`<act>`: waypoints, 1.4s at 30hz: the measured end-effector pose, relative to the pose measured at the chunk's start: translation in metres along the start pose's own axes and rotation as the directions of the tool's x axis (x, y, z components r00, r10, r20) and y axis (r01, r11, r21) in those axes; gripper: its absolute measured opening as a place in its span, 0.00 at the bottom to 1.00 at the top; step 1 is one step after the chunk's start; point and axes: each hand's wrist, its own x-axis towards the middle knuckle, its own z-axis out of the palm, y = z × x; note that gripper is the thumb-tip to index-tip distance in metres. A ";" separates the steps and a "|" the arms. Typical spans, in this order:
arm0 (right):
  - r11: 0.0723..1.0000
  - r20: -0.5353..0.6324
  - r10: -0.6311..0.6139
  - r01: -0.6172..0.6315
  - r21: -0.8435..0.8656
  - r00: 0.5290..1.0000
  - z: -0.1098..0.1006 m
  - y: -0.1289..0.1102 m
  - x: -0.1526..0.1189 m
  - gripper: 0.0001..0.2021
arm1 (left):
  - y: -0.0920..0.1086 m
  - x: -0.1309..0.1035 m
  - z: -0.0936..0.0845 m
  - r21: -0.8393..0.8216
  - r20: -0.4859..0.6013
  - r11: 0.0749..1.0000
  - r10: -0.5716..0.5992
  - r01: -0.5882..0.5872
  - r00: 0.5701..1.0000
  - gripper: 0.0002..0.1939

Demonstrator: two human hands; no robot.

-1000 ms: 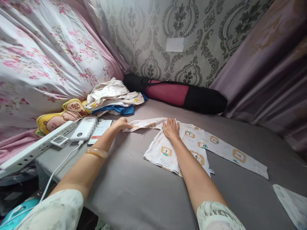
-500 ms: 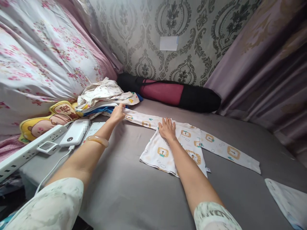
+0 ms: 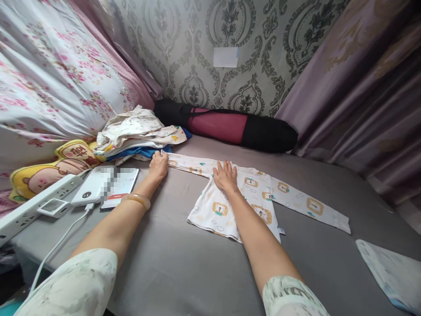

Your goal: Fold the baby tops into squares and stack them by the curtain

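1. Closed at the cuff, my left grip (image 3: 158,165) is clamped on the end of one sleeve (image 3: 190,164); the fingertips themselves are partly hidden.
2. My right grip (image 3: 225,175) rests flat on the shirt (image 3: 255,193), fingers apart, close to where that sleeve meets the body. I cannot tell how hard it presses.
3. Ahead of me the shirt lies spread on the grey sheet (image 3: 177,263), its other sleeve (image 3: 299,200) reaching out to the right, untouched.
4. To straighten the held sleeve well, I'd let the right palm anchor the shoulder and give the left only gentle, even tension; a sharp tug could skew the body.
5. I'd hold the cuff low and level, and mind the clothes pile (image 3: 136,129) just beside my left grip, since the fabric could snag there. The phone (image 3: 123,188) sits near that wrist too.
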 end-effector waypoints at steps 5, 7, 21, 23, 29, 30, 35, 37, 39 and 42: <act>1.000 0.008 0.006 -0.006 -0.002 1.000 0.000 -0.001 0.000 0.29 | -0.002 0.003 0.001 0.002 0.025 0.998 -0.068 0.068 0.997 0.20; 1.000 0.007 0.005 -0.005 -0.001 1.000 0.000 -0.001 0.000 0.29 | 0.004 0.005 -0.001 0.022 -0.012 0.996 -0.082 0.083 0.997 0.20; 1.000 -0.005 0.008 -0.008 -0.004 1.000 0.000 -0.002 0.000 0.29 | 0.067 -0.016 0.027 -0.397 -0.025 0.706 0.631 -0.587 0.775 0.12; 1.000 -0.007 0.007 -0.007 -0.001 1.000 0.000 -0.002 0.000 0.29 | 0.059 -0.015 0.028 -0.336 -0.026 0.742 0.608 -0.580 0.793 0.12; 1.000 -0.010 -0.002 0.002 0.004 1.000 0.000 -0.001 0.000 0.29 | 0.048 -0.021 0.011 -0.098 0.041 0.774 0.631 -0.626 0.774 0.15; 1.000 -0.007 -0.001 0.001 0.005 1.000 0.000 -0.001 0.000 0.29 | 0.047 -0.022 0.008 -0.068 0.051 0.770 0.637 -0.634 0.769 0.15; 1.000 0.007 0.004 -0.004 0.004 1.000 0.000 0.000 0.001 0.29 | 0.047 -0.026 -0.002 0.014 0.121 0.774 0.627 -0.633 0.769 0.15; 1.000 0.010 0.006 -0.006 0.004 1.000 -0.001 -0.001 0.000 0.29 | 0.047 -0.025 -0.005 0.030 0.141 0.804 0.585 -0.594 0.798 0.18; 1.000 0.015 0.008 -0.008 0.003 1.000 -0.001 -0.001 0.000 0.29 | 0.046 -0.022 -0.007 0.044 0.147 0.863 0.492 -0.502 0.858 0.24; 1.000 0.021 0.012 -0.012 0.001 1.000 -0.002 -0.001 0.000 0.29 | 0.039 -0.015 -0.009 0.066 0.175 0.949 0.292 -0.307 0.940 0.27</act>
